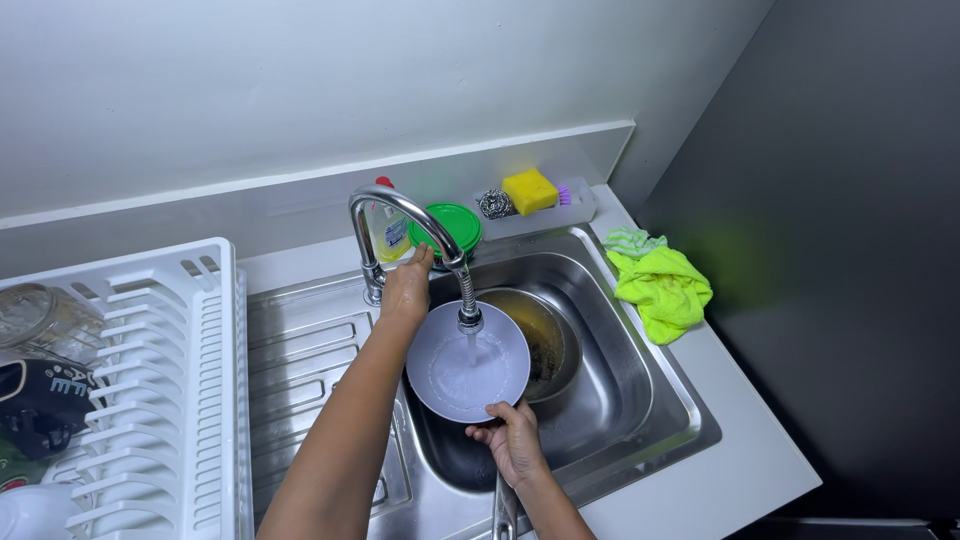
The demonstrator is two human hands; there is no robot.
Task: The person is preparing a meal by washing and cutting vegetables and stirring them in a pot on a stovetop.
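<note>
My right hand (pixel 512 440) grips the near rim of a round grey plate (pixel 445 372) and holds it tilted over the steel sink (pixel 640 390), under the faucet's spout (pixel 468 318). A thin stream of water falls onto the plate. My left hand (pixel 408 285) reaches up to the curved chrome faucet (pixel 390 205); its fingers touch the pipe near the green lid. A dark pan or bowl (pixel 545 335) lies in the basin behind the plate.
A white dish rack (pixel 190 400) with a glass jar (pixel 35 315) and dark items stands at left on the ribbed drainboard (pixel 300 360). Behind the sink sit a dish-soap bottle (pixel 388 235), green-lidded container (pixel 458 225), steel scourer (pixel 494 204) and yellow sponge (pixel 530 190). A neon yellow cloth (pixel 662 285) lies at right.
</note>
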